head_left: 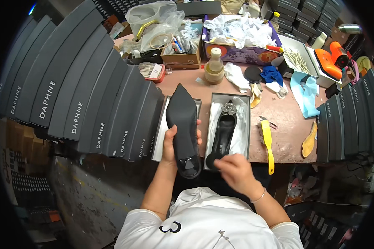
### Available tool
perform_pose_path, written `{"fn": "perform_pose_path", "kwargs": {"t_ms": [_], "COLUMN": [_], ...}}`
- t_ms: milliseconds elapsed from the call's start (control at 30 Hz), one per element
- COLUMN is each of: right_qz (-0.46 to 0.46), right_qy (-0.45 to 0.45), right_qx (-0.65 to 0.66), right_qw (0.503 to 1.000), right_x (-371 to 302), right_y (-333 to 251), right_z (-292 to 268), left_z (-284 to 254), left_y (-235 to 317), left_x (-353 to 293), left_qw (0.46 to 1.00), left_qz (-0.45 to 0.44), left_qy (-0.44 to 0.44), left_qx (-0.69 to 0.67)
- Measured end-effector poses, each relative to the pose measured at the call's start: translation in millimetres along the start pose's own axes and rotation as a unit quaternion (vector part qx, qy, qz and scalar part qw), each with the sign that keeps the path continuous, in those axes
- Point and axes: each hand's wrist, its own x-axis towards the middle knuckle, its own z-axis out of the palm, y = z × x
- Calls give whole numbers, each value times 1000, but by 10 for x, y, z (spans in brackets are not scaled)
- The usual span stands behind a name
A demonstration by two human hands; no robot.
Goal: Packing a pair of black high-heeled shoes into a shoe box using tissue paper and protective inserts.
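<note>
Black shoe [182, 120]: sole up, over box [158, 151], counter [293, 143]'s near edge; left hand [169, 147] gripping it. Right hand [239, 172]: fingers curled, hold unclear. Step, seemingly: shoe handling; next move calls for steady grip.

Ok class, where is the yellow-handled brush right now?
In the head view, the yellow-handled brush lies on the pinkish tabletop, right of the open box holding the ornamented shoe; its handle end juts past the front edge.

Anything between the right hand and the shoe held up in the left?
Only a dark round pad at the right hand's fingertips, on the side toward the shoe. Past it, nothing visible blocks the gap to the heel.
</note>
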Motion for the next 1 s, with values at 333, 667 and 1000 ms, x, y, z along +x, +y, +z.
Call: {"fn": "perform_pose_path", "kwargs": {"t_ms": [333, 667, 1000], "right_qz": [159, 210, 279], "right_qy": [62, -18, -32], "right_qx": [-143, 126, 399], "right_qw": [975, 969, 873], "right_x": [146, 379, 664], "right_y": [902, 619, 248], "right_z": [-568, 305, 486], "left_z": [-301, -1617, -193], "left_y": [346, -224, -171], "left_x": [105, 348, -88], "left_qw": [948, 927, 895], "left_qz": [-24, 24, 212], "left_qy": [151, 297, 85], "left_qx": [280, 226, 383]}}
